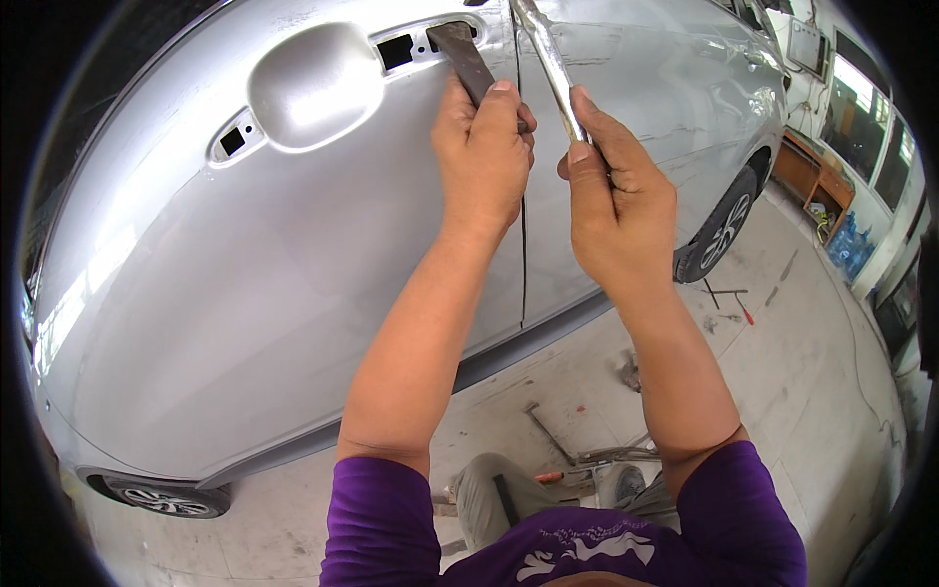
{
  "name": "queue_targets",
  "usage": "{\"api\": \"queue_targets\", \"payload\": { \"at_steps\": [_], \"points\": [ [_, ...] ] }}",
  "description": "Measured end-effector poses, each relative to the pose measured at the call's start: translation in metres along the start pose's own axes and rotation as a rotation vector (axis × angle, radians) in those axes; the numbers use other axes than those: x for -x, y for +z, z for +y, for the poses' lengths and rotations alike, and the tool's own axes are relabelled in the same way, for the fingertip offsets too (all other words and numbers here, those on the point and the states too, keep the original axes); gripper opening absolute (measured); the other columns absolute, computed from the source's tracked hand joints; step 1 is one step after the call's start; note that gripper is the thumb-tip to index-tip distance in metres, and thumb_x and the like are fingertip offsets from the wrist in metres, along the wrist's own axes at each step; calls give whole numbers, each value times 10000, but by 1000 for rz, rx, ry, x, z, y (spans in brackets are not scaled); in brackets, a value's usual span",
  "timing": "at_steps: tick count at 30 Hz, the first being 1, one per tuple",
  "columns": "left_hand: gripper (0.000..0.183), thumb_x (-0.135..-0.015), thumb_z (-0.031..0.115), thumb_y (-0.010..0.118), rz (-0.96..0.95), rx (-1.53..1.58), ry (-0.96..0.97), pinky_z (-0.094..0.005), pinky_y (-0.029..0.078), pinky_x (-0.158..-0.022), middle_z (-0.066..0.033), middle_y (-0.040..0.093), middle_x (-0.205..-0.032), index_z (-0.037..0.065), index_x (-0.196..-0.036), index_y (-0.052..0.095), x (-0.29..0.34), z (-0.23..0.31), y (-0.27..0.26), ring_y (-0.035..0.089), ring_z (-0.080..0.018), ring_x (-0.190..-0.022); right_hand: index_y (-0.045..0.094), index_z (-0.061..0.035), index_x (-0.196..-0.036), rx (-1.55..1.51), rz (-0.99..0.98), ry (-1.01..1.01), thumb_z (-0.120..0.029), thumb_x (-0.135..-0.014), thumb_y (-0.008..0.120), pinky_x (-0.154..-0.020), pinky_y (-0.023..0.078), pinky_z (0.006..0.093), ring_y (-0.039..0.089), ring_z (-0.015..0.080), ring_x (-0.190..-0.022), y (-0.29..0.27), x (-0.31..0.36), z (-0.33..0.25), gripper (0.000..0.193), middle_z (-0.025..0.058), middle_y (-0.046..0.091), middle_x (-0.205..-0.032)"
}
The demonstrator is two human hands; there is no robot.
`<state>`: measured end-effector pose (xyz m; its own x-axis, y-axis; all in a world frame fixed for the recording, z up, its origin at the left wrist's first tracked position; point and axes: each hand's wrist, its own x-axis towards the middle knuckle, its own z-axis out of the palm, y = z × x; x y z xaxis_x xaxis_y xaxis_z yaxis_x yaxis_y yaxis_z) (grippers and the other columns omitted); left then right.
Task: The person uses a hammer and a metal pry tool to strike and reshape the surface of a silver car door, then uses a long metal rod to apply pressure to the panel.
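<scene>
Purple shirt point(690, 553) fills the lower edge; beyond it, at the silver car door point(342, 245), the dark flat bar point(463, 59), its top over the handle recess point(396, 52), looks stiff and hefty, while the shiny metal rod point(546, 54), leaning toward the door seam point(523, 254), is probably slick — both best gripped low. Left hand point(484, 152) wraps the bar's lower end, right hand point(621, 191) clasps the rod's — bare forearms raised and converging, hands apart.
</scene>
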<state>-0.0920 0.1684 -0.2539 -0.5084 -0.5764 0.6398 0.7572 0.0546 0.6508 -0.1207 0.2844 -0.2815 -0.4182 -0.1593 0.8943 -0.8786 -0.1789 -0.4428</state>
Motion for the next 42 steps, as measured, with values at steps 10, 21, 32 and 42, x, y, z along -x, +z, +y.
{"api": "queue_targets", "payload": {
  "at_steps": [10, 21, 32, 42],
  "points": [
    [108, -948, 185, 488, -16, -25, -2, -225, 332, -459, -30, 530, -743, 78, -962, 479, 1, 4, -2, 427, -81, -551, 611, -21, -1284, 107, 58, -157, 0, -935, 559, -646, 472, 210, 568, 69, -685, 13, 6, 1, 353, 86, 689, -883],
    [109, -944, 152, 486, -12, -3, 1, -239, 368, -476, -50, 555, -719, 45, -965, 493, -3, 1, -5, 452, -82, -544, 598, -4, -1287, 107, 29, -96, -15, -946, 552, -676, 487, 225, 578, 64, -734, 17, 7, 4, 344, 86, 689, -902],
    [110, -940, 167, 503, -47, -14, -6, -232, 336, -453, -41, 540, -708, 61, -965, 493, -3, 1, -11, 428, -80, -525, 630, -13, -1209, 121, 23, -14, -9, -890, 575, -599, 506, 298, 655, 186, -648, 13, 4, -1, 323, 162, 705, -895],
    [130, -939, 143, 500, -60, 3, -20, -246, 399, -493, -40, 552, -688, 36, -1011, 519, -5, 0, -15, 474, -75, -564, 604, -5, -1273, 155, 9, -50, -24, -955, 532, -644, 455, 204, 543, 45, -695, 19, 9, 2, 326, 74, 697, -968]
  ]
}}
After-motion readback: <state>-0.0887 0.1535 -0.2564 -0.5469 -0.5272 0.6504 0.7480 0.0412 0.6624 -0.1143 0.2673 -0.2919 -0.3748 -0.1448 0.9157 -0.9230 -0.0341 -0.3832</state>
